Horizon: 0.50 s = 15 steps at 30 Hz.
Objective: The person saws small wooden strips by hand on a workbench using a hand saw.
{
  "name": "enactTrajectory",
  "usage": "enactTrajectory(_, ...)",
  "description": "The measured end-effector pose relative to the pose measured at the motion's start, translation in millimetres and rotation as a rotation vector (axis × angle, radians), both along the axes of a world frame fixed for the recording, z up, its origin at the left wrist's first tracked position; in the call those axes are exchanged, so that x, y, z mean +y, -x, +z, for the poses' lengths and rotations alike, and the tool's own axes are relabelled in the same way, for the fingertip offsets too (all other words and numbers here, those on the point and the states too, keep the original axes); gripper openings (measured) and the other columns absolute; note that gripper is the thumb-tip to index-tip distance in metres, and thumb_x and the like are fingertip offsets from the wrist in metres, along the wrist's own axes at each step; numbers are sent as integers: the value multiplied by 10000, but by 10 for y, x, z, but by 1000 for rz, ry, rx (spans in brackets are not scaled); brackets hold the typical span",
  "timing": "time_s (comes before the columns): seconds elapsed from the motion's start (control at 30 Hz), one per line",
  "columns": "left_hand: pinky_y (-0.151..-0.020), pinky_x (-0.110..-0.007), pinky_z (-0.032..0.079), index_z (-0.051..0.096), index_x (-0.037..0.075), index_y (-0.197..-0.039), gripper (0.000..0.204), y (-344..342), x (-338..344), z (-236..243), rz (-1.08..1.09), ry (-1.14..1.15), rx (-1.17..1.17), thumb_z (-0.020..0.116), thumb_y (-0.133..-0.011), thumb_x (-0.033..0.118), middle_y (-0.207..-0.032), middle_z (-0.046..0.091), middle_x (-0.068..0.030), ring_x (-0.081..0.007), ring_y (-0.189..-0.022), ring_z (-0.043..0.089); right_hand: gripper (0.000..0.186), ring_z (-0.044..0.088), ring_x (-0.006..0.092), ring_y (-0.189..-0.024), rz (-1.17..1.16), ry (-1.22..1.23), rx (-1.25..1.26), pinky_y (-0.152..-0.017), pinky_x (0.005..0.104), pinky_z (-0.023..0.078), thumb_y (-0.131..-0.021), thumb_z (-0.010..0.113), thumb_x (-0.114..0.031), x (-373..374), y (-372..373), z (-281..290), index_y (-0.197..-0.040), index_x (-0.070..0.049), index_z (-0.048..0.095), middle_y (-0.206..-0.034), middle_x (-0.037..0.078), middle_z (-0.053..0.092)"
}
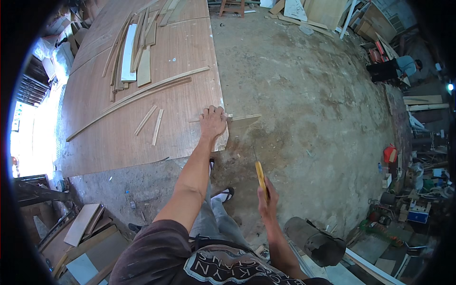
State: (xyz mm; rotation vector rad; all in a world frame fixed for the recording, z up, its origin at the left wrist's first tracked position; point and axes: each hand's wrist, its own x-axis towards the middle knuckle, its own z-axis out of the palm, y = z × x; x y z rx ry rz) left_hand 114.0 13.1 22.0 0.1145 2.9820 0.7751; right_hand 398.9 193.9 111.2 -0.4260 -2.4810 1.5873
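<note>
At the right edge of the wood-topped table, my left hand [213, 123] presses down with curled fingers on a thin wooden strip [246, 117]. One end of the strip juts out past the edge over the floor, and the part under my palm is hidden. Lower and to the right, my right hand [268, 199] is closed around a yellow-handled saw [260, 175]. Its thin blade points away from me, seen nearly edge-on and apart from the strip. Two short wooden pieces [145, 119] lie left of my left hand, near two long strips [142, 94].
A pile of boards and strips [142, 47] covers the far part of the table [185, 114]. Wood offcuts [85, 225] lie at lower left. A dark cylinder [316, 240] stands near my right forearm. Another person [403, 66] bends at far right, above cluttered tools and bins.
</note>
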Motion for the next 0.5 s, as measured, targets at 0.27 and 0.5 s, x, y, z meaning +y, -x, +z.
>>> enactTrajectory(0.27, -929, -511, 364, 631, 115, -1115, 305, -23, 120, 106, -27, 26, -30, 550, -904, 320, -1152, 557, -121, -327, -1130, 484, 360, 688, 197, -792, 51, 7, 205, -693, 298, 534, -937, 605, -98, -374, 905, -360, -1272, 33, 599, -1041, 204, 705)
enactTrajectory(0.5, -930, -495, 366, 628, 115, -1133, 314, -29, 125, 113, -23, 43, -36, 577, -887, 304, -1149, 554, -122, -319, -1124, 484, 364, 723, 238, -846, 73, -15, 225, -682, 325, 554, -933, 604, -98, -397, 924, -527, -1285, -5, 600, -1087, 226, 698)
